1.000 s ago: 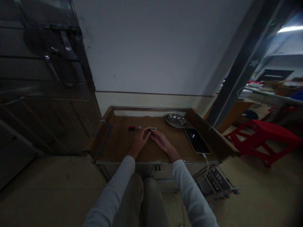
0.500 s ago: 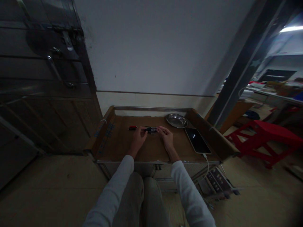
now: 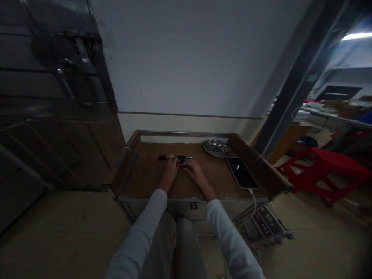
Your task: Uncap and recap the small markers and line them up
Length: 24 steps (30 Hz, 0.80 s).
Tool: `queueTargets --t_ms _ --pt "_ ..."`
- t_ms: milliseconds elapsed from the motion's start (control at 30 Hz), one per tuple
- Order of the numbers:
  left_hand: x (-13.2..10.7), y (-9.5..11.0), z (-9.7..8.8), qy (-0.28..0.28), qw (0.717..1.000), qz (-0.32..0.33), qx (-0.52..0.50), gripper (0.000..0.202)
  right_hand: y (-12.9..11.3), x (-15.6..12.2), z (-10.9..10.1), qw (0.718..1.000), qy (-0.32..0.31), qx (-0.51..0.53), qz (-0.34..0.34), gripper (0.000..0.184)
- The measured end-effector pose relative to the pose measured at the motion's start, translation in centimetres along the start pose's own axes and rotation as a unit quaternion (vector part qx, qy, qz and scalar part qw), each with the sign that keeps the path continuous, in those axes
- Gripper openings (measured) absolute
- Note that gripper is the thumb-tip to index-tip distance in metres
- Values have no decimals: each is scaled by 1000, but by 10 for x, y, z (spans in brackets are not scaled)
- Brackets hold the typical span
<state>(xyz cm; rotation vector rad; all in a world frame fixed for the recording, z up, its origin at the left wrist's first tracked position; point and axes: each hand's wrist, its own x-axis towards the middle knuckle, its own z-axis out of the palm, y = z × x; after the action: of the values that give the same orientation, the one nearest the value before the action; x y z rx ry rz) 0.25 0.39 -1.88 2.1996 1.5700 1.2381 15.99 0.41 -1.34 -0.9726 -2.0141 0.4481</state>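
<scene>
Several pens lie crosswise on the brown top of the cart. A red and black pen points out to the left, and black pens with a clear, shiny part stick out to the right. My left hand rests over their middle, fingers closed and fingertips covering part of the pens. My right hand sits just below the black pens, its fingers curled in towards my left fingertips. A small dark piece shows between the two hands; what it is stays hidden.
A round metal dish stands at the back right of the cart top. In front of it lies a phone with a white cable hanging over the edge. Raised side boards flank the cart. A red stool stands to the right.
My right hand has moved left, from the right end of the black pens to beside my left hand, its fingers now curled. More of the pens shows at both ends.
</scene>
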Motion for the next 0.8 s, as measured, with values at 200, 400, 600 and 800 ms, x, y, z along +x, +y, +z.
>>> queueTargets --t_ms 200,400,600,800 --pt "-6 9 -6 -29 999 30 15 14 6 -7 -3 988 41 -146 38 11" --pt "-3 6 -1 -50 998 18 38 8 7 -7 -3 974 53 -207 79 15" --pt "0 10 -3 -35 998 0 60 8 4 -7 -4 970 63 -222 74 18" --pt "-2 14 -17 72 974 -93 191 19 -3 -7 -3 969 45 -232 78 19"
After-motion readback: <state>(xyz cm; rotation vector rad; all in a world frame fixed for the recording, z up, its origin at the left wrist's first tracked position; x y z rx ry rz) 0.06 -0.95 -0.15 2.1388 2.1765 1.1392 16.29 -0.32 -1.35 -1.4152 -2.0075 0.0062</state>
